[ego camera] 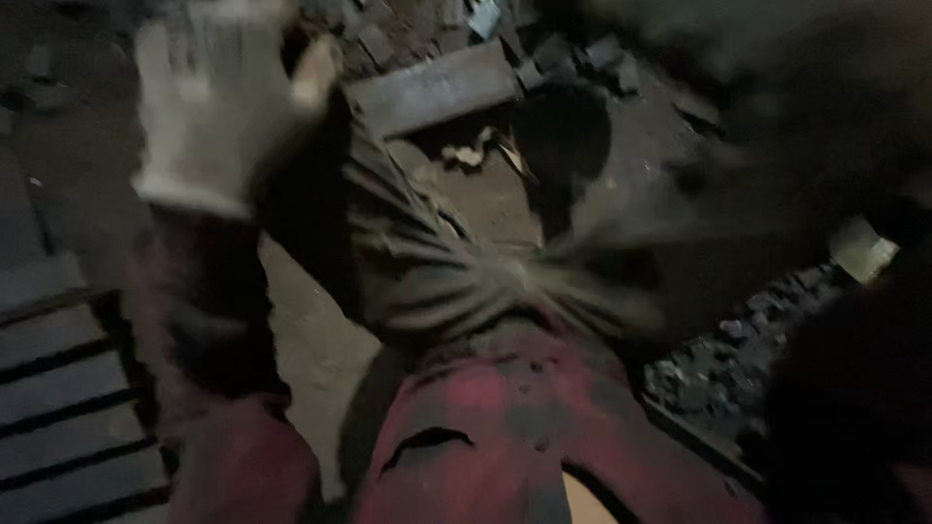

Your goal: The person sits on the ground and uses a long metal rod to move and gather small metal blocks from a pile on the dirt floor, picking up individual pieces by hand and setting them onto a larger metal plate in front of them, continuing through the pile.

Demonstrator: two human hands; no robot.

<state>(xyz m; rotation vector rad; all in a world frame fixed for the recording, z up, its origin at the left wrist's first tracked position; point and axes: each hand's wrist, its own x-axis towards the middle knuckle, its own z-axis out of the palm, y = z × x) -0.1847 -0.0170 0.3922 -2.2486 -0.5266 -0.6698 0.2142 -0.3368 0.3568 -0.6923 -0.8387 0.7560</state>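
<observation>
The picture is dark and smeared by motion. My left hand (209,107) wears a pale work glove and is raised at the upper left, fingers pointing up, above a dark red sleeve. A crumpled dark grey cloth (427,262) stretches from beside its thumb down to the middle; whether the hand grips it is unclear. Red fabric (485,427) with a tear lies below the cloth. At the right edge a pale patch (862,247) may be my gloved right hand, mostly hidden behind a dark blurred sleeve.
A flat grey metal bar (437,87) lies on the dirt floor at the top, with loose rubble pieces (573,53) beside it. Dark slats (58,388) fill the lower left. A heap of small dark lumps (718,369) sits at the lower right.
</observation>
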